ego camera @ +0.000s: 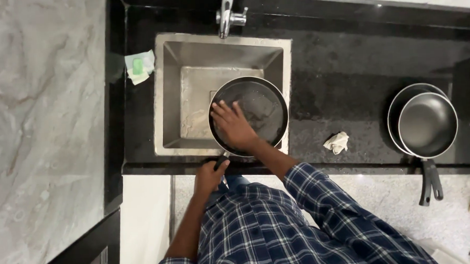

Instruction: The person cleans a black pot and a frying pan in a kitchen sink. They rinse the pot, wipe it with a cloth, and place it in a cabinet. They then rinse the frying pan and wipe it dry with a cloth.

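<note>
Frying pan [255, 112], dark and non-stick, sits over the steel sink [190, 65] below the tap [226, 13]. Left hand [209, 176] grips its handle; right hand [232, 125] lies flat inside, fingers spread. Scrubbing goes best with the handle held steady. Two stacked pans [424, 121] rest well apart on the black counter [343, 79].

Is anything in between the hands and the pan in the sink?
No, nothing visible. The right hand lies flat inside the frying pan over the sink, and the left hand grips its handle.
</note>
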